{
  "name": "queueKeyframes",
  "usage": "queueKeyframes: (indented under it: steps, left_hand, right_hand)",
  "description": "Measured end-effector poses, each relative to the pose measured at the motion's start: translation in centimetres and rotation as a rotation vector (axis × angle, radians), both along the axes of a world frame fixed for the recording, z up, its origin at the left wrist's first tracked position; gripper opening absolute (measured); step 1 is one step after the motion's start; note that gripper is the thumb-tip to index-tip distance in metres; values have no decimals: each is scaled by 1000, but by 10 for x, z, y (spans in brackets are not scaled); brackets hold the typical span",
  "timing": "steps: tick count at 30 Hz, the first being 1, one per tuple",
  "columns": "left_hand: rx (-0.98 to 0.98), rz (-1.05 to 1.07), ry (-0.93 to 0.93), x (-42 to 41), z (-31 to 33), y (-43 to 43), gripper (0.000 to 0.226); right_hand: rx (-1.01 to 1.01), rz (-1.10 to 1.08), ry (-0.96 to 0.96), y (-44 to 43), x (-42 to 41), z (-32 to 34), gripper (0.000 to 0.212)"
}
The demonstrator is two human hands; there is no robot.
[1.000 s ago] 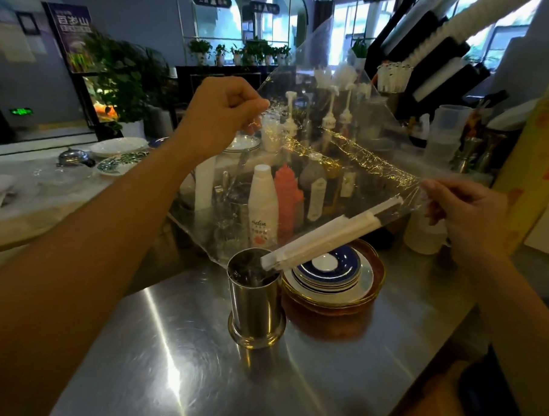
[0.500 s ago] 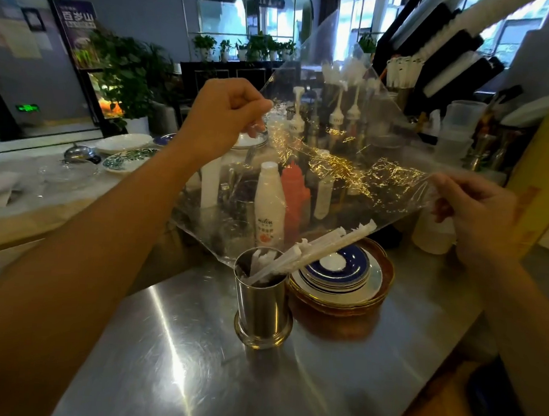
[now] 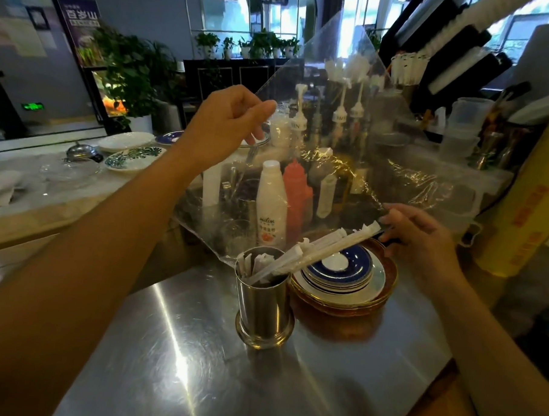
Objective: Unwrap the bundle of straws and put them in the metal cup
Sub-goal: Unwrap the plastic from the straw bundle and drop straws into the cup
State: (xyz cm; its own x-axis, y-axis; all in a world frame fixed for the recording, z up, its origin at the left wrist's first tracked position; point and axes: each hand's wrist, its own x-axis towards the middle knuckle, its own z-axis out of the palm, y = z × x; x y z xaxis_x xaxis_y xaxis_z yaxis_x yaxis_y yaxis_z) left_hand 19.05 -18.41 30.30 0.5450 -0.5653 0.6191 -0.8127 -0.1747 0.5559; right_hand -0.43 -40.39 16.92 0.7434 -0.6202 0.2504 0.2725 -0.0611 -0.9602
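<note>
Straws in the cup, wrap lifted clear

The paper-wrapped straws lean rightward out of the metal cup on the steel tabletop, over stacked plates. Both hands pinch the clear wrap: left hand high, right hand near the straw tips.

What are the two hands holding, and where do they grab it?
Both hold the clear wrap: the left hand pinches its upper left edge, the right hand its lower right edge, beside the straws.
</note>
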Motion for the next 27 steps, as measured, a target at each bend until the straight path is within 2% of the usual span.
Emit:
queueKeyframes:
  steps: [4, 6, 8, 14, 23, 27]
  left_hand:
    - [120, -3, 108, 2, -13, 15, 47]
    - [130, 1, 170, 6, -23, 27, 34]
    - [107, 14, 175, 10, -30, 36, 3]
    - [-3, 45, 92, 14, -26, 48, 18]
    - [-25, 59, 99, 16, -21, 53, 6]
    - [-51, 77, 136, 15, -21, 55, 9]
  right_hand:
    - [100, -44, -41, 2, 6, 0, 11]
    - [145, -68, -50, 2, 7, 1, 9]
    - [164, -86, -51, 0, 9, 4, 8]
    - [104, -67, -109, -1, 18, 20, 15]
    - [53, -60, -118, -4, 24, 41, 14]
    - [78, -23, -150, -2, 27, 44, 11]
